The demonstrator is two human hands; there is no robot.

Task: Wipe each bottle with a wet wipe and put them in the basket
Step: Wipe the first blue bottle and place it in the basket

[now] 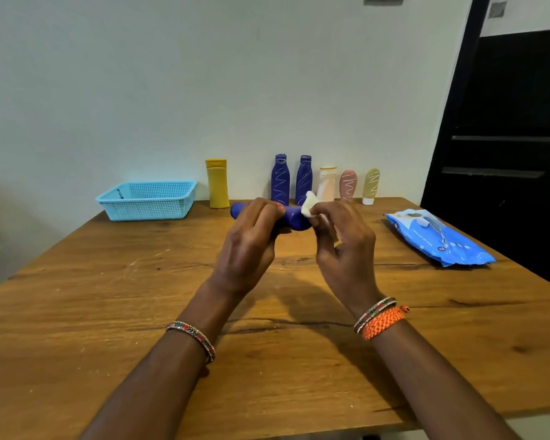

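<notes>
Blue bottle (291,217) held sideways between hands, left (251,242) gripping, right (343,246) pinching wipe (309,207).

One head-worn camera looks forward and down, close over the table (108,312).

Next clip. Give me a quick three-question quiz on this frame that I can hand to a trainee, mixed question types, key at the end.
1. True or false: the blue basket already holds a bottle.
2. Multiple choice: the left hand grips which thing? A) the yellow bottle B) a purple bottle held sideways C) the wipes pack
3. Fill in: the right hand pinches a white ____ against the bottle.

Key
1. False: nothing but a small dark mark shows through its mesh wall, and no bottle is seen inside.
2. B; the yellow bottle stands by the wall, and the pack lies on the table to the right.
3. wet wipe
</notes>
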